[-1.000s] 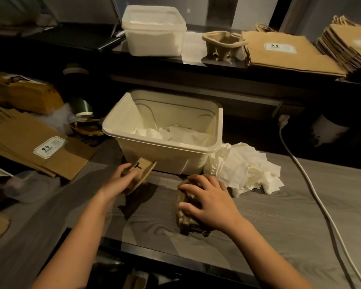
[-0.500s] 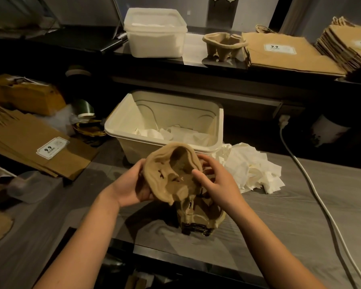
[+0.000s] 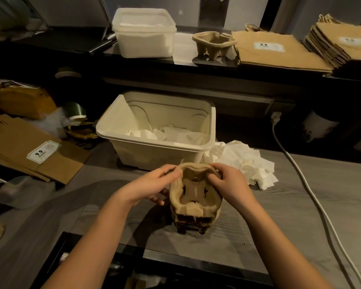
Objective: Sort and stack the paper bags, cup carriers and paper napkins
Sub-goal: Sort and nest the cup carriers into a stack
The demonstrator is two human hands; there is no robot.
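- Nearest, a stack of cup carriers (image 3: 193,223) stands on the grey table (image 3: 290,215), close to its front edge. The top cup carrier (image 3: 196,190) is set on it, seemingly not yet pressed fully home.
- The top cup carrier's far-left rim is pinched by the left hand (image 3: 152,185), fingers curled over the edge. Its far-right rim is gripped by the right hand (image 3: 232,184), with fingertips hooked into a cup well.
- The step in hand is judged to be nesting this carrier. The wells should be lined up with those beneath before any pressure is applied, since the moulded pulp could be crumpled by a skewed push.
- Pressure is best given evenly on both sides and straight down, so that the narrow stack is not tipped toward the table edge.
- Just behind, an open white tub (image 3: 154,152) is seen with napkins inside. Loose napkins (image 3: 246,161) are heaped at its right corner, near the right hand, and should not be brushed by the wrist.
- To the left, paper bags (image 3: 19,147) lie flat; to the right, a white cable (image 3: 300,174) crosses the table.
- Farthest, on the shelf, a single cup carrier (image 3: 213,44) stands between a lidded tub (image 3: 144,36) and stacked bags (image 3: 275,52). The finished stack would probably be placed there.
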